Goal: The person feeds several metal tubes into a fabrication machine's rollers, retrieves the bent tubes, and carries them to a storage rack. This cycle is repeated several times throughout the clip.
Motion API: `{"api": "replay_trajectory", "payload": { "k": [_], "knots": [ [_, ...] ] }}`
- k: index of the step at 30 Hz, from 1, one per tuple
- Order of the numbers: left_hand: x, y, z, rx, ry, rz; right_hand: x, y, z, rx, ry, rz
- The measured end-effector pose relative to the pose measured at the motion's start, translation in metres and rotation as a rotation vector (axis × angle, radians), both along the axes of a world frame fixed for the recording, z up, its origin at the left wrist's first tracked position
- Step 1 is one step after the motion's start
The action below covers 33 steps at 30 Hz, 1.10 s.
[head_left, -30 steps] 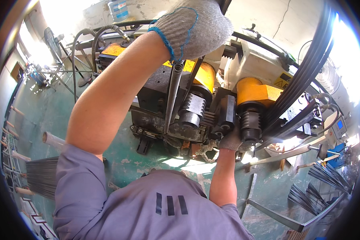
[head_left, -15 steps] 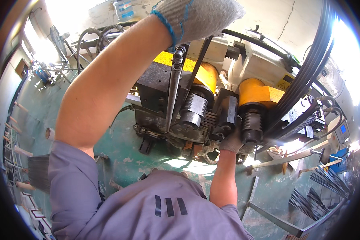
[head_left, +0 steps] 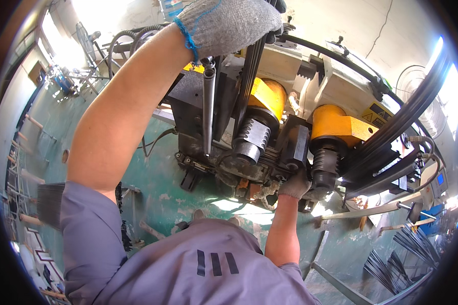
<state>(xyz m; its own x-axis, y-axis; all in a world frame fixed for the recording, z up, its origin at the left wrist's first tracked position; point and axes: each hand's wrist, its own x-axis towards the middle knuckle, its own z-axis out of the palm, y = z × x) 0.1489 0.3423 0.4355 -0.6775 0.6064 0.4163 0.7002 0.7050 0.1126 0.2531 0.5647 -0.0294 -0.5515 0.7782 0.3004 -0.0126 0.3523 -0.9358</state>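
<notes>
My left hand (head_left: 231,28), in a grey knitted glove with a blue cuff edge and dark fingertips, is raised at the top. Its fingers curl round the upper end of a bundle of dark metal strips (head_left: 249,73), which slopes down to the machine's left yellow unit (head_left: 267,99). My right hand (head_left: 296,185), gloved too, is low at the machine front. It lies just under a black block (head_left: 295,145), beside the ribbed dark cylinder (head_left: 324,165); its fingers are hidden. Another bundle of dark strips (head_left: 399,134) slants up to the right from the right yellow unit (head_left: 336,124).
A coil spring (head_left: 208,109) hangs left of the machine. Metal rails (head_left: 371,207) and a floor frame (head_left: 341,284) stand at the right, with loose strips (head_left: 381,269) near them. A dark stack of strips (head_left: 51,203) sits at far left. Green floor (head_left: 163,208) shows below.
My left hand has moved slightly left and down in the picture; more strips now show beneath it. The right strip bundle appears farther right and lower. My right hand stays at the machine front.
</notes>
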Motion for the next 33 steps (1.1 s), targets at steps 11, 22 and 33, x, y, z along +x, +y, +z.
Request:
{"api": "replay_trajectory", "payload": {
  "k": [11,22,33],
  "knots": [
    [0.038,0.001,0.001,0.495,-0.385,0.116,0.004,-0.003,0.013,0.05,-0.201,0.017],
    [-0.009,-0.027,-0.012,-0.309,0.449,-0.202,0.0,-0.002,0.003,-0.341,0.043,0.095],
    [0.026,-0.002,0.008,0.15,-0.271,0.178,0.0,0.001,-0.001,-0.3,0.007,0.084]
  ]
}}
